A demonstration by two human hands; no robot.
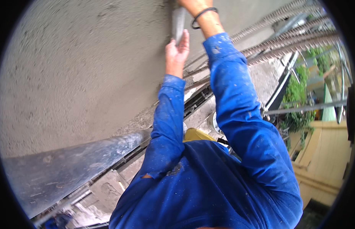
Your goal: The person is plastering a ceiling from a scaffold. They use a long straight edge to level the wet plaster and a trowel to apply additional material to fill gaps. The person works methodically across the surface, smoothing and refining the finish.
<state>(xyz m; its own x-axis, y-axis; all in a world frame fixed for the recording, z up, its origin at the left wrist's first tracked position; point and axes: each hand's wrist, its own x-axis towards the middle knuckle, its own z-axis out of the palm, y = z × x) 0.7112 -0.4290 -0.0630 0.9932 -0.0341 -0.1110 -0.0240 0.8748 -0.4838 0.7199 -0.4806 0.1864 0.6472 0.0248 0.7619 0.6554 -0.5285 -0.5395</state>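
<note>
A pale grey straightedge (pixel 178 23), slightly blurred, lies along the edge of a wall of wet grey plaster (pixel 82 80). My left hand (pixel 177 55) grips its lower end, thumb and fingers on either side. Higher up, at the upper rim of the picture, my right hand (pixel 196 5) meets the bar from the right. That hand is partly cut off and its fingers are hidden. A dark band (pixel 204 16) circles the right wrist. Both blue sleeves are speckled with plaster.
Ribbed steel bars (pixel 288 42) jut out right of the wall edge. A dark, smeared sheet (pixel 76 166) runs along the wall's foot at lower left. Scaffold pipes (pixel 307 107) and green plants (pixel 296 89) stand at right, beside a yellowish wall (pixel 326 152). A round container (pixel 213 123) sits below.
</note>
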